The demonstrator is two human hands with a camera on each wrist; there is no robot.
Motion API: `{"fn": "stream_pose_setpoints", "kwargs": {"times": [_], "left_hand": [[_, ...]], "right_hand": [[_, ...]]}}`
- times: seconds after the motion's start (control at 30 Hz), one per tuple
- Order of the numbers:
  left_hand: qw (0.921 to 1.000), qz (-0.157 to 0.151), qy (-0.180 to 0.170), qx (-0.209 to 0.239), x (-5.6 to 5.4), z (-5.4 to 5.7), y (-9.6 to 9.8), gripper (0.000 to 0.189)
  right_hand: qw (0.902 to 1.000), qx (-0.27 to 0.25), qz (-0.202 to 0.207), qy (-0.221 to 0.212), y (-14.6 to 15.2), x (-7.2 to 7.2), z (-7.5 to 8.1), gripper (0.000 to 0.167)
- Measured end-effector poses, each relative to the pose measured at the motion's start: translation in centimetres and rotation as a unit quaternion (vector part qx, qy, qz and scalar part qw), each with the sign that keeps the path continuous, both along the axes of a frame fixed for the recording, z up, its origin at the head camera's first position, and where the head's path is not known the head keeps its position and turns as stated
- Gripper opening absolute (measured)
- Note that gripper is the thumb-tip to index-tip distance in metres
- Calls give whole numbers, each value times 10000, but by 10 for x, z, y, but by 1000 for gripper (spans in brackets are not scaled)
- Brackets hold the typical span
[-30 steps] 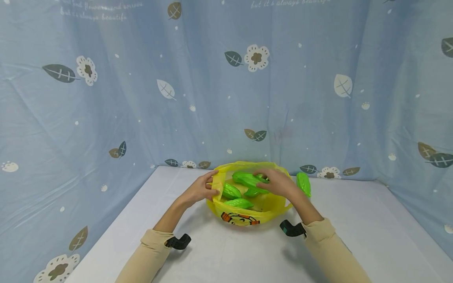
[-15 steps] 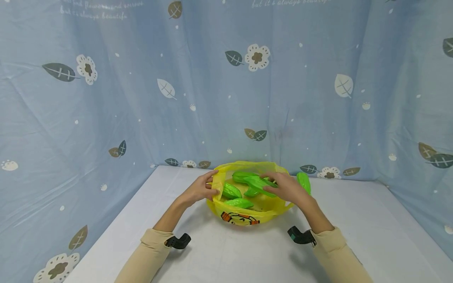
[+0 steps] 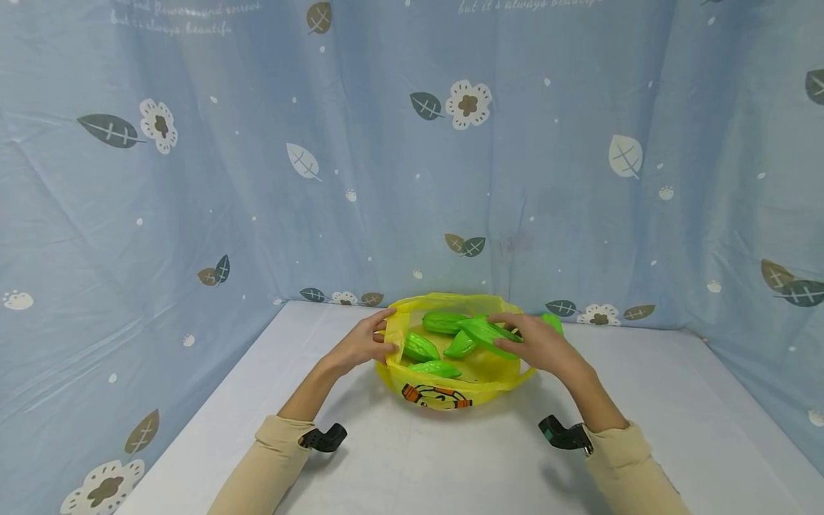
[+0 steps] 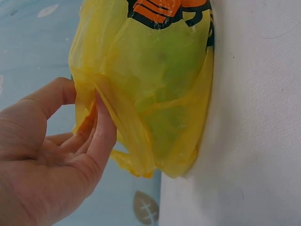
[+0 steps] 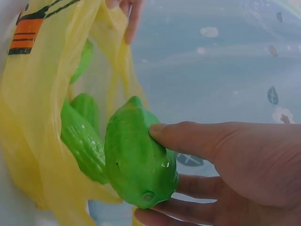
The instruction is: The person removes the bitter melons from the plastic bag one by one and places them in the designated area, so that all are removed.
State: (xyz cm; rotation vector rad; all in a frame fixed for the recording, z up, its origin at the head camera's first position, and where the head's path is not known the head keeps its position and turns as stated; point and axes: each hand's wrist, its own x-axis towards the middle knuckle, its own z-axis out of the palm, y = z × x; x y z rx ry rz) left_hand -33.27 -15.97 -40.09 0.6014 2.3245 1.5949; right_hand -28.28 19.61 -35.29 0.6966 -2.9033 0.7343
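Observation:
A yellow plastic bag [image 3: 492, 395] with a cartoon print stands with its mouth spread wide. My left hand [image 3: 357, 345] pinches the left rim, thumb on one side and fingers on the other, as the left wrist view shows. Over the right part of the bag, my right hand [image 3: 543, 348] grips a glossy green bitter melon [image 5: 136, 157] between thumb and fingers. Several more lie inside, among them a bitter melon [image 3: 444, 322] at the back and a bitter melon [image 3: 436, 369] near the front wall. Behind my right hand, another bitter melon [image 3: 553, 324] is partly hidden outside the bag.
The bag rests on a white tabletop [image 3: 412, 465] near its far edge. A blue curtain [image 3: 386, 200] with leaf and flower prints hangs behind the table and along its sides. Each wrist carries a black camera mount [image 3: 325, 439].
My right hand has moved right, drawing the gripped bitter melon from the bag's middle toward its right rim. It now covers more of the outside bitter melon. My left hand stays on the rim.

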Motion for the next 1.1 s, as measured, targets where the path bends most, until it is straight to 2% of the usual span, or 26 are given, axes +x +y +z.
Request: {"fn": "stream_pose_setpoints", "kwargs": {"times": [0.17, 0.47, 0.9, 1.1], "left_hand": [[10000, -44, 25, -22, 1, 1, 0, 84], [10000, -47, 20, -40, 0, -1, 0, 84], [9999, -53, 9, -91, 1, 0, 2, 84], [9999, -54, -13, -97, 1, 0, 3, 84]], "right_hand": [[9999, -16, -72, 118, 9, 4, 1, 47], [9995, -296, 75, -69, 24, 11, 5, 47], [9989, -427, -176, 72, 51, 10, 9, 49], [9984, -364, -422, 54, 66, 9, 10, 50]]}}
